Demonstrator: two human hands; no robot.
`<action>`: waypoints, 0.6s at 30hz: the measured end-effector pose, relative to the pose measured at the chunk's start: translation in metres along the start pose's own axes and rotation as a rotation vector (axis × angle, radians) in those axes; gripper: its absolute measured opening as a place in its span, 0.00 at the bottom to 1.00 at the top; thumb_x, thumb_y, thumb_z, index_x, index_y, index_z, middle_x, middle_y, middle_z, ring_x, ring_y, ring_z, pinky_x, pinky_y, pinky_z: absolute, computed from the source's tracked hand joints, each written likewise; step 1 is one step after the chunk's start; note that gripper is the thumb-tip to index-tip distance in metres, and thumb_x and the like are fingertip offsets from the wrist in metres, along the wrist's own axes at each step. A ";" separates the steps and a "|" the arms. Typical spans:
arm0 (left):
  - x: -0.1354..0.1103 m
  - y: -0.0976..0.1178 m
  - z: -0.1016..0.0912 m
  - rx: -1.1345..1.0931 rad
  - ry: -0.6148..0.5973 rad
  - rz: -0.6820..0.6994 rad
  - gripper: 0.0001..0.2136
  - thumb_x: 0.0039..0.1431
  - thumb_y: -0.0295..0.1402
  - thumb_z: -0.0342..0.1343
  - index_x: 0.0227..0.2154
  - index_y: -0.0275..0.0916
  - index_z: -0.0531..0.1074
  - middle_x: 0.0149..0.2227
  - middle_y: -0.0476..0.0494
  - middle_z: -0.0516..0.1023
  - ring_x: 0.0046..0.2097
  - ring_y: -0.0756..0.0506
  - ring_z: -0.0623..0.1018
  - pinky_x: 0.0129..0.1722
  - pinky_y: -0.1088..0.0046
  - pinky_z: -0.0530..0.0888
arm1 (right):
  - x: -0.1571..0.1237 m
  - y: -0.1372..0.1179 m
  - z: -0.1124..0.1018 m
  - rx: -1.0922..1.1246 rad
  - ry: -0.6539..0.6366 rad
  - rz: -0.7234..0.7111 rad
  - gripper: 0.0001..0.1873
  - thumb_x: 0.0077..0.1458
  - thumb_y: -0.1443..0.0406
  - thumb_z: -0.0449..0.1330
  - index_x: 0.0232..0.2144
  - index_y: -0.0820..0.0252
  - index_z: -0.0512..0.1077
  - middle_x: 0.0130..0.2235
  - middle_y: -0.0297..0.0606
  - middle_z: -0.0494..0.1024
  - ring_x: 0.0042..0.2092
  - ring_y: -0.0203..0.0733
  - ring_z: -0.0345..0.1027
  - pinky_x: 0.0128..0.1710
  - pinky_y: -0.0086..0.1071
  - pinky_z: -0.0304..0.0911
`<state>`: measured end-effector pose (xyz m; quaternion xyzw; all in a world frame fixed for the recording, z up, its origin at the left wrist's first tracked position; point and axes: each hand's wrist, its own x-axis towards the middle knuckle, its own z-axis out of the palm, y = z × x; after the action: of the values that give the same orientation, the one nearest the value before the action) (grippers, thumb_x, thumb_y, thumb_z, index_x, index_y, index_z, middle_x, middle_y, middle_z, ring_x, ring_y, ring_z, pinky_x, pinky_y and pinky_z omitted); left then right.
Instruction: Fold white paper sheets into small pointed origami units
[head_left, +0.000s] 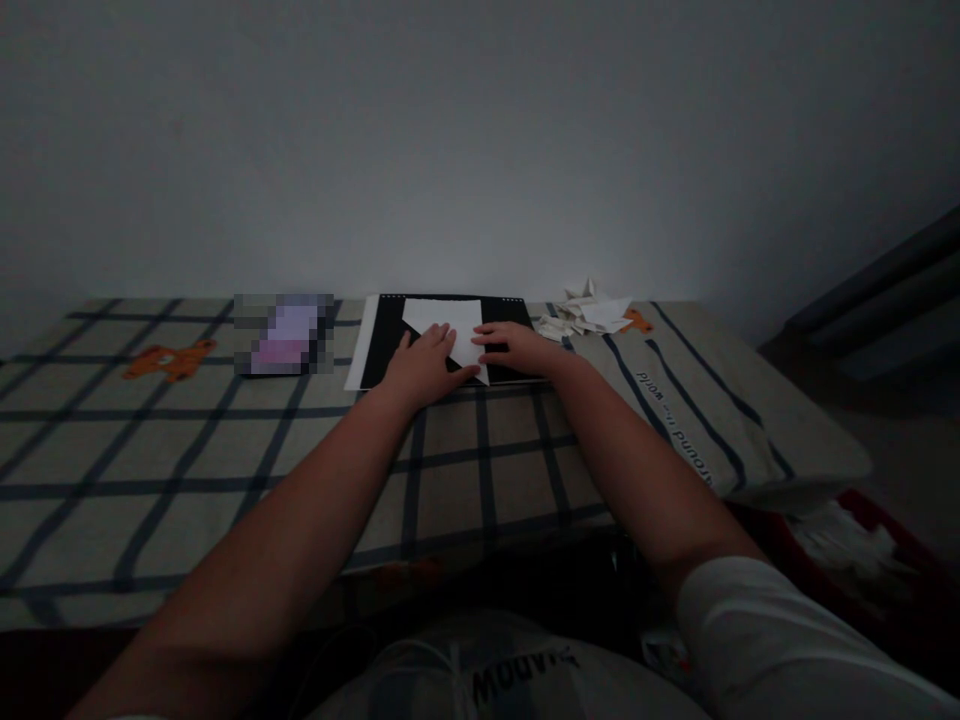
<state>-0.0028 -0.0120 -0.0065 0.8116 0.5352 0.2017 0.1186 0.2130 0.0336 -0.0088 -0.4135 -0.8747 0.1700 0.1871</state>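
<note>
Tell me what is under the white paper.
The white paper lies on a black backing, which shows on both sides of it and has small holes along its far edge. The stretch directly beneath the paper is covered, so anything there cannot be seen.

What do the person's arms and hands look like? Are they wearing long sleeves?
No long sleeves here! The left hand and right hand are bare, and so are the left forearm and right forearm. A loose, whitish short sleeve shows on the right.
</note>
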 end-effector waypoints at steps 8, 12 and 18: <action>-0.003 0.011 -0.003 0.385 -0.174 -0.058 0.48 0.59 0.66 0.41 0.72 0.35 0.47 0.74 0.37 0.45 0.73 0.34 0.46 0.70 0.45 0.43 | -0.004 -0.001 -0.003 -0.077 -0.104 -0.014 0.29 0.57 0.58 0.67 0.60 0.56 0.71 0.68 0.44 0.62 0.69 0.51 0.56 0.69 0.48 0.51; -0.003 0.010 0.000 0.416 -0.194 -0.064 0.53 0.55 0.69 0.41 0.72 0.33 0.44 0.74 0.36 0.44 0.74 0.32 0.44 0.70 0.44 0.44 | -0.003 0.001 -0.002 -0.065 -0.093 -0.019 0.29 0.57 0.57 0.66 0.60 0.55 0.72 0.68 0.44 0.62 0.69 0.52 0.56 0.69 0.50 0.51; -0.003 0.009 0.000 0.399 -0.169 -0.047 0.44 0.64 0.63 0.32 0.72 0.33 0.46 0.74 0.36 0.45 0.74 0.35 0.45 0.70 0.46 0.46 | -0.005 0.000 -0.003 -0.017 -0.096 -0.001 0.28 0.57 0.58 0.66 0.59 0.55 0.72 0.68 0.45 0.62 0.69 0.52 0.56 0.69 0.49 0.50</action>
<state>0.0038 -0.0188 -0.0039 0.8204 0.5714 0.0203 0.0045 0.2175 0.0299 -0.0069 -0.4061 -0.8843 0.1819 0.1415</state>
